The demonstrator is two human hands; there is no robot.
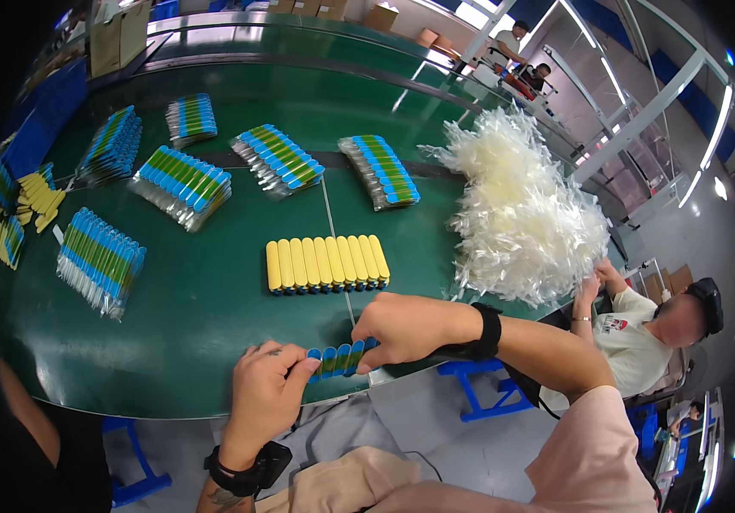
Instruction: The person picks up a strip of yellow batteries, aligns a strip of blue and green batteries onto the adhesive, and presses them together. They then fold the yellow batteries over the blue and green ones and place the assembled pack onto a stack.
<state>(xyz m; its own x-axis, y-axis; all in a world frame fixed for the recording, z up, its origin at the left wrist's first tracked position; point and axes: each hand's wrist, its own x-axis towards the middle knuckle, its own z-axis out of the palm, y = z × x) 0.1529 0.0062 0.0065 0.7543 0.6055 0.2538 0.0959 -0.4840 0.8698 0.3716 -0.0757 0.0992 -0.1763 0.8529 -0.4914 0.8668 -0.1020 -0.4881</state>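
Observation:
Close to the table's near edge, my left hand (269,389) and my right hand (408,329) grip the two ends of a short row of blue-and-green nail files (336,361) with rounded ends. The fingers of both hands are closed around it, and my right fingers hide its right end. Just beyond lies a neat block of yellow nail files (327,263), side by side, with dark lower edges. To the right rises a big heap of clear plastic sleeves (526,214). Neither hand touches the block or the heap.
Bundles of blue-and-green files in clear sleeves (184,179) are spread across the green table (188,342). Loose yellow files (40,201) lie at the far left beside a blue bin (43,128). Another person (632,329) at the right has hands near the heap. Blue stools (479,389) stand below.

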